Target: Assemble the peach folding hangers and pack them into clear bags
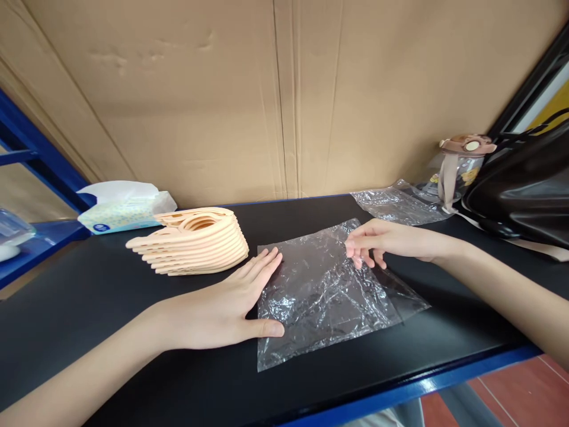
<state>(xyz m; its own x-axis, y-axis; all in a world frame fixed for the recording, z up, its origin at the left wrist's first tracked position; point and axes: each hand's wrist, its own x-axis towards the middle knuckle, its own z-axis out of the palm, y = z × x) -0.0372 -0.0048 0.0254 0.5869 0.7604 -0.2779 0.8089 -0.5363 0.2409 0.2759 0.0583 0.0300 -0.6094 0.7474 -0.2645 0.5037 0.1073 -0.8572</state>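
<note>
Shelving [42,151] of blue metal stands at the far left, a clear rounded object [13,228] resting on its lower level. Next, at the back of the black tabletop [213,379], lies a tissue pack [118,207], pale and patterned, with a white tissue rising from its top. Just beside it, slightly nearer the viewer, is a stack of peach-coloured hangers [200,243], nested in layers, their curved openings facing up. The left hand [222,311] is spread flat, palm down, thumb set apart from the fingers; its fingertips and thumb rest on the left margin of a clear plastic bag [320,296], and it grips nothing. This bag lies creased at the centre of the tabletop, between the hands. The right hand [373,243] is partly curled at the bag's upper right part, thumb and forefinger close together; whether film is pinched between them cannot be told. Behind the right hand lies a second clear bag [395,204], crumpled. At the far right stand a transparent bottle [462,169] with a brown lid and beige strap, and a glossy black bag [524,184]. Brown cardboard [284,95] forms the backdrop.
</note>
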